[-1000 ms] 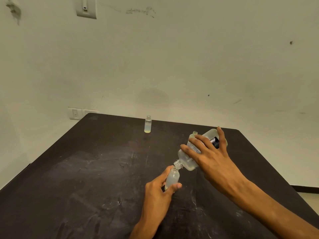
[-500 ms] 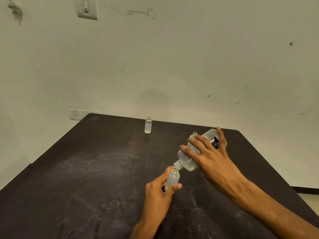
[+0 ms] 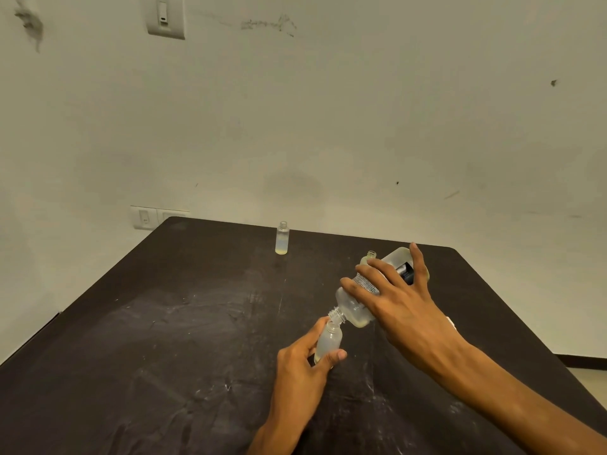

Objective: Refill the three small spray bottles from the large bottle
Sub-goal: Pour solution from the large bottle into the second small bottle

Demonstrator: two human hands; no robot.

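Note:
My right hand [image 3: 399,302] grips the large clear bottle [image 3: 353,308], tipped neck-down to the left. Its open mouth touches the mouth of a small frosted bottle [image 3: 328,339], which my left hand [image 3: 300,366] holds upright on the dark table [image 3: 164,356]. A second small bottle [image 3: 282,238] stands uncapped near the table's far edge, with a little yellowish liquid at its bottom. Only the neck of a third small bottle [image 3: 370,255] shows behind the large bottle and my right fingers.
The table's top is scuffed with pale streaks. A white wall rises right behind its far edge, with a socket plate [image 3: 144,217] at the back left corner and a switch [image 3: 165,15] higher up. Floor shows past the right edge.
Both hands and both held bottles keep almost the same pose. The large bottle stays tipped against the small bottle's mouth.

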